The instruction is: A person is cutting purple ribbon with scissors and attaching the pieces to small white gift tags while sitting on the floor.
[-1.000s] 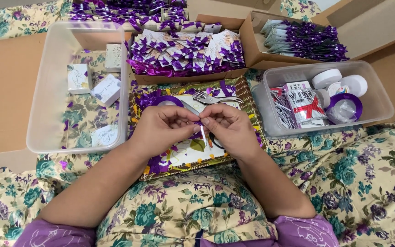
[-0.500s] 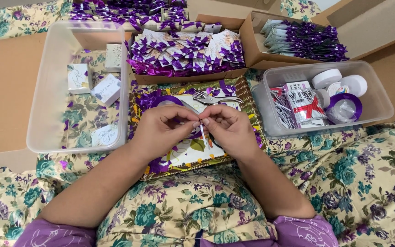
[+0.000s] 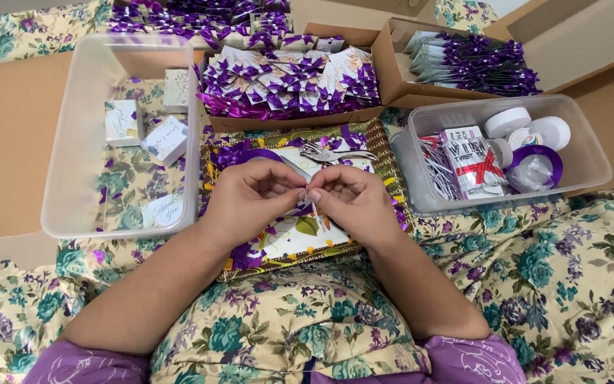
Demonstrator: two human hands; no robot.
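Nothing has shifted since a second ago; left hand (image 3: 254, 199) and right hand (image 3: 353, 203) still pinch a thin white strip (image 3: 314, 208) between fingertips, over the gold-edged tray (image 3: 392, 178); hole punch (image 3: 332, 151) lies untouched behind.

A floral cloth (image 3: 563, 284) in cream, teal and purple spreads beneath and to the right of the hands; bare brown cardboard (image 3: 5, 142) lies flat far to their left; even, soft light falls throughout, casting only faint shadows.

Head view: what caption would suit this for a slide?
Both hands, left and right, pinch a thin white strip over a patterned tray.
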